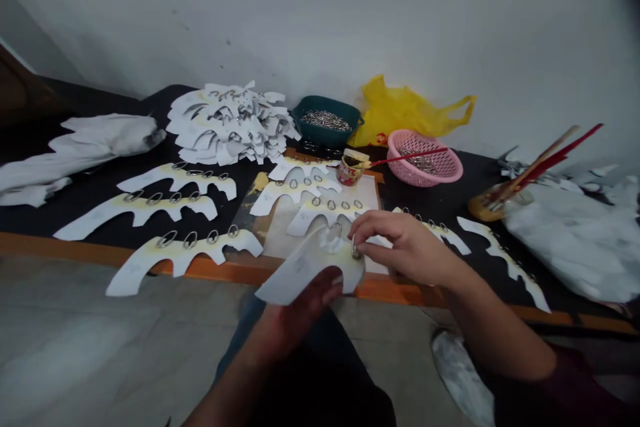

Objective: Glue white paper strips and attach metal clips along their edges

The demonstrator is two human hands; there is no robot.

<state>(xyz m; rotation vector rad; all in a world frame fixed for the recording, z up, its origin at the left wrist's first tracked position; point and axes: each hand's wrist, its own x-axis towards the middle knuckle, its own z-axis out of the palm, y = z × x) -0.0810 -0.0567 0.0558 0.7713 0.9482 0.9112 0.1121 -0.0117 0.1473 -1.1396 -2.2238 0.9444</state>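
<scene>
My left hand [295, 313] holds a white curved cut-out piece [300, 267] from below, thumb on its lower edge. My right hand [400, 243] is closed in a pinch on a small metal ring [355, 252], pressed against the piece's glue-yellowed upper edge. One ring [334, 232] sits on the piece beside it. Both hands hover over the orange front edge of the low table [210, 268].
Finished white pieces with rings [185, 250] lie in rows on the dark table. A pile of blank pieces [230, 123], a green tub of rings [327, 121], a glue pot with brush [351, 167], a pink basket [425, 160] and a yellow bag [400, 110] stand behind.
</scene>
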